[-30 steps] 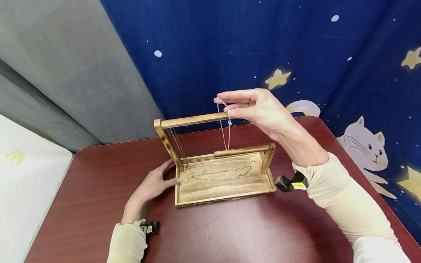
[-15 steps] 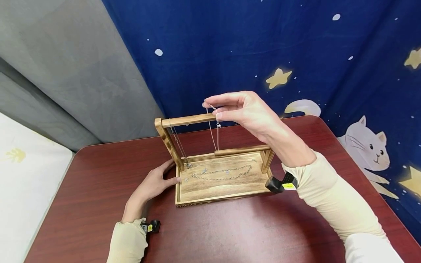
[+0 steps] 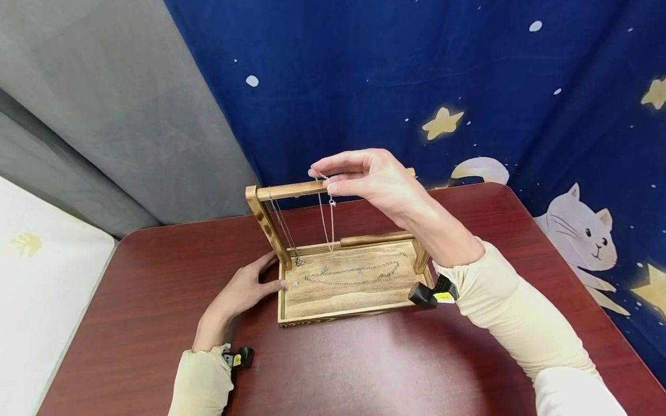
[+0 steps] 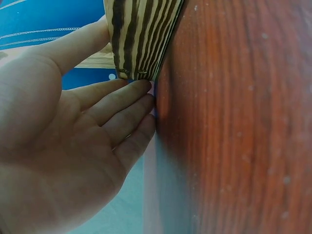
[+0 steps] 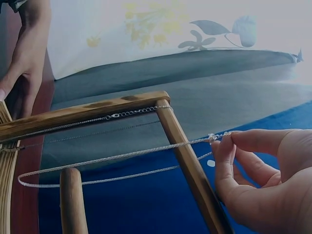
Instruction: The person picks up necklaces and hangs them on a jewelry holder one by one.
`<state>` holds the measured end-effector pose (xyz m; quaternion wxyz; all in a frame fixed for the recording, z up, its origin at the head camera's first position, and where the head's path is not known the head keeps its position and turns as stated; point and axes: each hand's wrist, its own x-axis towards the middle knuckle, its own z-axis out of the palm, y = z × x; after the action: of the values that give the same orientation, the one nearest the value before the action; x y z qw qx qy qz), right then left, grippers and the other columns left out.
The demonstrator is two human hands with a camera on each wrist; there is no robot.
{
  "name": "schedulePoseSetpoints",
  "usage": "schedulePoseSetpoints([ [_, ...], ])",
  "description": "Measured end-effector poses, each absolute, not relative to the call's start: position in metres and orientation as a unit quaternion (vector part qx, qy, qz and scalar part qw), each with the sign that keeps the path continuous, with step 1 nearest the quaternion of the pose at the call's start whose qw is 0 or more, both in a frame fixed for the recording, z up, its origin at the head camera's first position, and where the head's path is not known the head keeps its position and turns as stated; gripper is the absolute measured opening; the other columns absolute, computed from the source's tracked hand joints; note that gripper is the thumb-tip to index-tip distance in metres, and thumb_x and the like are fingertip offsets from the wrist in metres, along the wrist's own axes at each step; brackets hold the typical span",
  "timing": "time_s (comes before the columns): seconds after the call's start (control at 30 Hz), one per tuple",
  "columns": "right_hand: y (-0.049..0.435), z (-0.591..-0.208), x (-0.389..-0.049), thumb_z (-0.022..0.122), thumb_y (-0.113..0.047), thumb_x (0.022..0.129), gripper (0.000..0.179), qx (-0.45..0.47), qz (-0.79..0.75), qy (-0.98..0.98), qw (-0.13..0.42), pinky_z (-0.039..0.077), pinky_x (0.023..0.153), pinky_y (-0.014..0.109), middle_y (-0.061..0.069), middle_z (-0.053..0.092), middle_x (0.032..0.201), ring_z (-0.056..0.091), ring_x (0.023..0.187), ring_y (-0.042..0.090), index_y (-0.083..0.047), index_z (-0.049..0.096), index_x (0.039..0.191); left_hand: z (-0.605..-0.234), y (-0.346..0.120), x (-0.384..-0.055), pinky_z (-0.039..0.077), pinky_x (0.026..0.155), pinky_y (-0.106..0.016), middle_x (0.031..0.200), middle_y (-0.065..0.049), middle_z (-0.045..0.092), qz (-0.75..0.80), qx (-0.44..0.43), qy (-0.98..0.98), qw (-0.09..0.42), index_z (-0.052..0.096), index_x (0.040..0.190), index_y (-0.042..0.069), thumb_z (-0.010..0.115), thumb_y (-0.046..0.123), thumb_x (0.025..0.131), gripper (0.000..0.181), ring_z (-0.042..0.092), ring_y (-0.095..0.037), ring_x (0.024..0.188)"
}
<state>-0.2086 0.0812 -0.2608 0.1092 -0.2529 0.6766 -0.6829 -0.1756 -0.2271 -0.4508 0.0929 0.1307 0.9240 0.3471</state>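
My right hand pinches a necklace, seemingly so its loop straddles the bar; my left hand, fingers extended, apparently steadies the tray.

Accessible from front centre, above the low rim of the wooden tray. Obstructed overhead by the top bar, at left by the upright and left hand, midway by the hanging chain and right hand.
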Motion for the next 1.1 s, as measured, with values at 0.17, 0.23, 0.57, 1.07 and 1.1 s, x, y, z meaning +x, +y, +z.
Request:
schedulePoseSetpoints([
  [0.17,0.075,-0.262,-0.208,0.069,0.004,0.088,0.035,-0.246,-0.675,0.688,0.106,0.051,0.094,0.031,0.014,0.070,0.118,0.067,0.103,0.019,0.002,0.068,0.123,-0.451,-0.227,-0.176,0.033,0.111,-0.055,0.148,-0.015,0.048,0.346,0.130,0.924,0.094,0.036,0.154,0.005,0.074,0.033,0.090,0.079,0.037,-0.036,0.141],
  [0.23,0.072,-0.262,-0.207,0.069,0.003,0.088,0.034,-0.246,-0.672,0.691,0.104,0.052,0.093,0.031,0.014,0.070,0.119,0.068,0.102,0.019,0.002,0.069,0.122,-0.451,-0.227,-0.176,0.032,0.112,-0.055,0.148,-0.015,0.048,0.346,0.130,0.924,0.094,0.036,0.154,0.005,0.075,0.033,0.090,0.080,0.036,-0.036,0.141],
  [0.57,0.058,-0.266,-0.201,0.072,0.001,0.087,0.027,-0.256,-0.658,0.703,0.090,0.056,0.087,0.033,0.012,0.072,0.109,0.070,0.096,0.022,0.001,0.072,0.114,-0.453,-0.227,-0.177,0.033,0.111,-0.054,0.148,-0.015,0.049,0.349,0.132,0.923,0.091,0.036,0.153,0.005,0.075,0.033,0.090,0.080,0.037,-0.035,0.141],
  [1.07,0.043,-0.275,-0.195,0.073,0.000,0.087,0.025,-0.288,-0.582,0.760,0.013,0.057,0.080,0.029,0.003,0.073,0.106,0.070,0.087,0.012,-0.006,0.075,0.111,-0.453,-0.226,-0.177,0.034,0.111,-0.053,0.145,-0.014,0.052,0.357,0.137,0.921,0.081,0.039,0.153,0.006,0.076,0.032,0.089,0.078,0.040,-0.034,0.139],
  [1.1,0.043,-0.276,-0.195,0.073,-0.001,0.087,0.025,-0.287,-0.582,0.761,0.012,0.057,0.080,0.029,0.003,0.073,0.107,0.070,0.087,0.012,-0.006,0.075,0.111,-0.453,-0.226,-0.177,0.034,0.111,-0.053,0.145,-0.014,0.052,0.356,0.137,0.921,0.081,0.039,0.153,0.006,0.076,0.032,0.089,0.078,0.040,-0.034,0.139],
])
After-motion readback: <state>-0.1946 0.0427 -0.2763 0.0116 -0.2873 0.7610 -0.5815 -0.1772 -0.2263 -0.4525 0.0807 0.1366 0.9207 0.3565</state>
